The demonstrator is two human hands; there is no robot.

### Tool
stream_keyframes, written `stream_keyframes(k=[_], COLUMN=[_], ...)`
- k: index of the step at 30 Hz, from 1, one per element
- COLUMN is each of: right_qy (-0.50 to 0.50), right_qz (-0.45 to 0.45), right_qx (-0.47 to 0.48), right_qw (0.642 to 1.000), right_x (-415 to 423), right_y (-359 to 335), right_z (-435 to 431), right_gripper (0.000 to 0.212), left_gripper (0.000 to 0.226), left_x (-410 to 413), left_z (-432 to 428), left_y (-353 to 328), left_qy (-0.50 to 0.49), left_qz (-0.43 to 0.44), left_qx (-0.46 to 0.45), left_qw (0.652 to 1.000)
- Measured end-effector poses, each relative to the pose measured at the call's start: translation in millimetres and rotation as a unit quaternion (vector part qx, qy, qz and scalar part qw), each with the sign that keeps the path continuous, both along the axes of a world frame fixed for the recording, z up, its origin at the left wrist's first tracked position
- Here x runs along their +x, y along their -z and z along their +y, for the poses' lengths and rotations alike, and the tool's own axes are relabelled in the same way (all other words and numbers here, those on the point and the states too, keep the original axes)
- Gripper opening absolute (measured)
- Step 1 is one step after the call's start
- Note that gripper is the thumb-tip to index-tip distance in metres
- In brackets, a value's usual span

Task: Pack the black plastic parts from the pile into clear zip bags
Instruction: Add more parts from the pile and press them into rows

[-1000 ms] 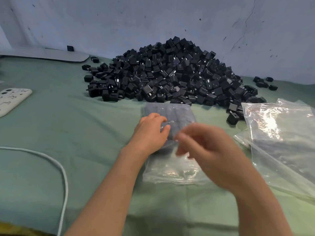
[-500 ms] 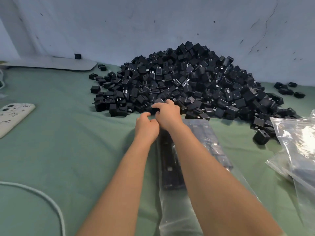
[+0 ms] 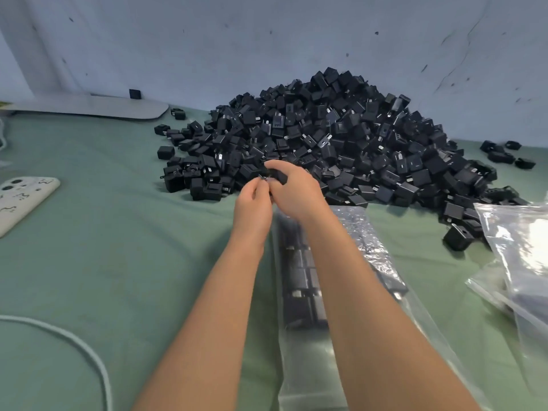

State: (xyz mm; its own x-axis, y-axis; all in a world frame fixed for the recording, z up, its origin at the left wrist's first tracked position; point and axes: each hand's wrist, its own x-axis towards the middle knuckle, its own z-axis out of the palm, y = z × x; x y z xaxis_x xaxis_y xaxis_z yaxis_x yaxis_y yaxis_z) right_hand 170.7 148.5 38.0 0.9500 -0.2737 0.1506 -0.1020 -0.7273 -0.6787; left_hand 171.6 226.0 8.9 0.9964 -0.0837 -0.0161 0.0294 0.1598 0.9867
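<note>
At the pile [image 3: 341,134] the right hand [image 3: 296,192] grips a black part [image 3: 277,174]; the left hand [image 3: 252,203] pinches its end with curled fingers [image 3: 257,185]. A bag [image 3: 299,277] lies under the right forearm.

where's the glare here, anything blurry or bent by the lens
Head view: hard white glare on the loose clear bags at the right edge, milder sheen on the zip bag in the middle; pile sharp in soft even light; black part gripped by left hand and right hand lost against the dark pile; wall-table line slightly bowed.
</note>
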Motion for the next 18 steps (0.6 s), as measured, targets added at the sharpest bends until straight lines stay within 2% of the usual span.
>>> stream_keyframes(k=[2, 4, 6, 10, 12, 14, 16, 18], right_qy=[-0.03, -0.05, -0.067, -0.08, -0.052, -0.012, -0.016, -0.065], right_qz=[0.011, 0.017, 0.01, -0.027, -0.072, -0.124, -0.132, -0.094], right_qx=[-0.006, -0.027, -0.031, 0.065, 0.114, 0.121, 0.094, 0.084], right_qw=[0.999, 0.998, 0.997, 0.994, 0.99, 0.985, 0.987, 0.99], right_x=[-18.6, -37.7, -57.6, -95.5, -116.5, -136.3, -153.0, -164.9], right_y=[-9.5, -15.1, -17.0, -8.1, -2.0, 4.1, 8.6, 12.5], right_z=[-2.5, -6.4, -11.3, -22.9, -28.5, -32.5, -33.3, -31.0], right_gripper=[0.042, 0.047, 0.051, 0.052, 0.039, 0.028, 0.033, 0.041], left_gripper=[0.02, 0.007, 0.008, 0.001, 0.008, 0.017, 0.022, 0.024], left_x=[-8.9, -18.1, -27.5, -47.2, -59.0, -68.5, -77.2, -84.5], left_z=[1.6, 3.1, 4.9, 9.3, 10.2, 11.8, 14.6, 16.5], left_y=[-5.4, -8.8, -9.3, -8.8, -6.4, -3.9, -3.3, -3.9], left_qy=[0.01, 0.024, 0.045, 0.056, 0.074, 0.088, 0.107, 0.129], left_qz=[-0.009, -0.006, 0.0, -0.028, -0.05, -0.055, -0.054, -0.053], left_qx=[-0.025, -0.033, -0.026, 0.02, 0.038, 0.053, 0.076, 0.093], left_qw=[1.0, 0.999, 0.999, 0.998, 0.995, 0.993, 0.99, 0.986])
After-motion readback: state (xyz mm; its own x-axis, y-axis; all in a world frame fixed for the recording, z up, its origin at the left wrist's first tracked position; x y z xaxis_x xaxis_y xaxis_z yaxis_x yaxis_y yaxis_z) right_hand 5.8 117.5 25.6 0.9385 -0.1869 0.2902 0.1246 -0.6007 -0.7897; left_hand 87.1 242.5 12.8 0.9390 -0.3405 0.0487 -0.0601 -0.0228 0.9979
